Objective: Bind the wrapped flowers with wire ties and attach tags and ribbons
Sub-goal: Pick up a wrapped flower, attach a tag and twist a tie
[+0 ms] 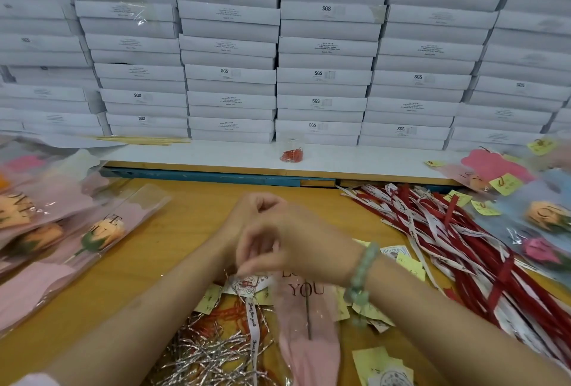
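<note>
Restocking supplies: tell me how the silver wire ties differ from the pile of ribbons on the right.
The wire ties are metallic silver; the ribbons are red and white, some with printed script. The wire ties look short and thin, the ribbons long and flat. The wire ties lie in a tangled heap; the ribbons run roughly parallel. Both lie loose on the table.

Wood, foil, plastic, paper
Smooth wooden tabletop [173, 249]; shiny metallic wire ties [210, 351]; glossy pink plastic sleeve [306, 351]; satiny ribbons [463, 240]; matt paper tags [378, 364]; matt cardboard boxes [231, 76].
</note>
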`<state>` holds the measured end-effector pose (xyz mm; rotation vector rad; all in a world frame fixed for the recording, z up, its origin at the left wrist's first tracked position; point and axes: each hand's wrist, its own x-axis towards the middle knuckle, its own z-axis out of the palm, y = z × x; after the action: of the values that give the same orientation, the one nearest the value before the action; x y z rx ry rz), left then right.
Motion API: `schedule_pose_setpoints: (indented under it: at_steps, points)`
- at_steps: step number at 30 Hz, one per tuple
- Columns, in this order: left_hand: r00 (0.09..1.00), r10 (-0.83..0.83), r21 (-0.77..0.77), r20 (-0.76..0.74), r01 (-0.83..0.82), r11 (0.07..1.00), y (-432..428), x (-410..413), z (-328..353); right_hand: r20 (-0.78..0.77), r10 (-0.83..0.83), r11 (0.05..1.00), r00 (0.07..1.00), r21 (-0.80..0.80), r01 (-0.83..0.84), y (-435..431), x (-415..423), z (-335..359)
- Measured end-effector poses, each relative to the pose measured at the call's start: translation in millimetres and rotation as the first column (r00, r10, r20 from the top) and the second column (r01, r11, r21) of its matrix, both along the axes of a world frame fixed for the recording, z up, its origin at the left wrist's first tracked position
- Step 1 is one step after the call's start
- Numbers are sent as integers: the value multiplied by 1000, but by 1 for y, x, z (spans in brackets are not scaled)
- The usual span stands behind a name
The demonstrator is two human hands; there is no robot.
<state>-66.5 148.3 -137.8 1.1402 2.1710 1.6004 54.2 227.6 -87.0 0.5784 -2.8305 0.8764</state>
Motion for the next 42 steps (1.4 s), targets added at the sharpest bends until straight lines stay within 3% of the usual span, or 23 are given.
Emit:
schedule_pose_setpoints:
  at_steps: [2, 5, 12, 19, 24, 33, 42]
  points:
    - [999, 24, 1, -31, -24, 1000, 0, 2, -1, -62, -161, 982, 985, -111, 154, 24, -4, 9]
    - [997, 42, 22, 57, -43, 999, 4, 4, -3, -62, -348, 919, 936, -218, 327, 61, -13, 9]
    - [997, 29, 34, 70, -31, 999, 7, 4, -4, 42, -488, 833, 872, -277, 480, 89, -27, -22]
    - [993, 83, 43, 89, -87, 995, 7, 7, -3, 30, -501, 815, 865, -320, 483, 87, -30, -33]
    - [994, 77, 66, 81, -82, 994, 6, 8, -2, 219, -353, 855, 910, -320, 409, 87, -25, -35]
    - [997, 71, 38, 8, -71, 997, 6, 12, -1, 164, -377, 838, 912, -360, 411, 90, -30, -39]
    - [992, 65, 50, 107, -71, 996, 2, 6, -2, 180, -439, 769, 880, -431, 472, 89, -27, -37]
